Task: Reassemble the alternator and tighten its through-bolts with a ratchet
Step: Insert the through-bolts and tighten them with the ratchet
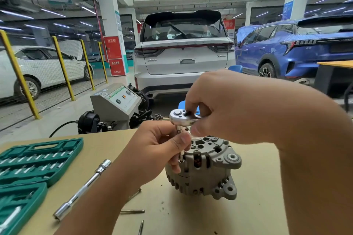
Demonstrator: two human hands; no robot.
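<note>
Head view: alternator (208, 168) stands upright on the surface (254, 206), housing halves look mated, so I judge I'm in the through-bolt tightening step.

My right hand (225, 108) is clamped round the ratchet (181, 117) at its head end; the handle is hidden inside my fist. Ratchet head sits just above the alternator's top left edge, with the drive pointing down.

My left hand (158, 150) has its fingers curled round the socket/extension under the ratchet head, guiding it down onto a bolt at the housing's left rim. Fingertips touch the casing there. Can't tell if the socket is fully seated on the bolt head, since my fingers cover it.

Next move, as I read it: confirm the socket is square on the bolt, brace the body with my left hand, then swing the ratchet. The alternator is unclamped, so it may rotate or tip under torque.

Loose through-bolts (132, 211) lie on the surface near my left forearm, so more are probably left to fit. Extension bar (82, 190) lies between the green socket case (38, 160) and the alternator, well left of it.
</note>
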